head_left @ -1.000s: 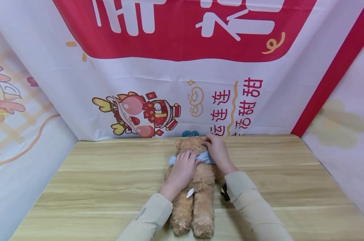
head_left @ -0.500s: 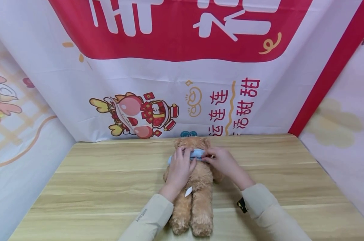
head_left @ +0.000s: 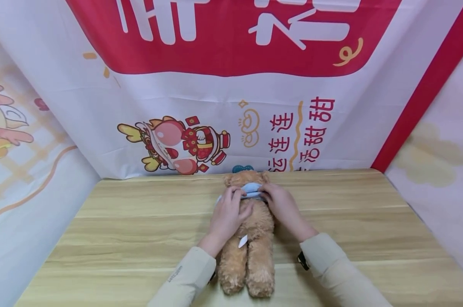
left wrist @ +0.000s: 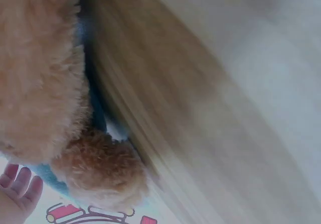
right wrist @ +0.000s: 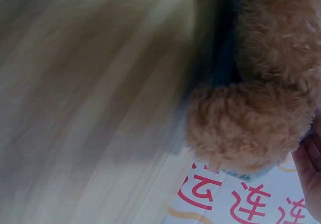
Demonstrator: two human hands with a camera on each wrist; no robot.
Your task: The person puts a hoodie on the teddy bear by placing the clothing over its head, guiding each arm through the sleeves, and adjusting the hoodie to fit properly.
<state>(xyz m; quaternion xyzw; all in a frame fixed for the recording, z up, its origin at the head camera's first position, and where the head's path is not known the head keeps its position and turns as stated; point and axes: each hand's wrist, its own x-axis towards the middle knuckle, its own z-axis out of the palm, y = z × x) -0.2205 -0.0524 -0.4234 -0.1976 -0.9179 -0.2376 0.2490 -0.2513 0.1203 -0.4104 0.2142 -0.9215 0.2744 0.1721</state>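
A brown teddy bear (head_left: 259, 221) lies on the wooden table, its head toward the back wall and its legs toward me. A light blue cloth band (head_left: 251, 187) runs across it below the head. My left hand (head_left: 227, 215) rests on the bear's left side, fingertips on the band and thumb spread apart over the fur. At the band's right part, my right hand (head_left: 283, 207) pinches the cloth between thumb and fingers. Both wrist views show a furry arm (left wrist: 100, 169) and darker blue cloth (left wrist: 95, 101) beneath the bear.
A small white tag (head_left: 243, 241) sticks out by the bear's legs. Behind the table (head_left: 139, 238) hangs a white and red printed cloth (head_left: 201, 89), close to the bear's head. More printed cloth stands at both sides.
My right hand went from beside the bear's head down to the band and pinches it there. My left hand stays near the band, its thumb now off the cloth.
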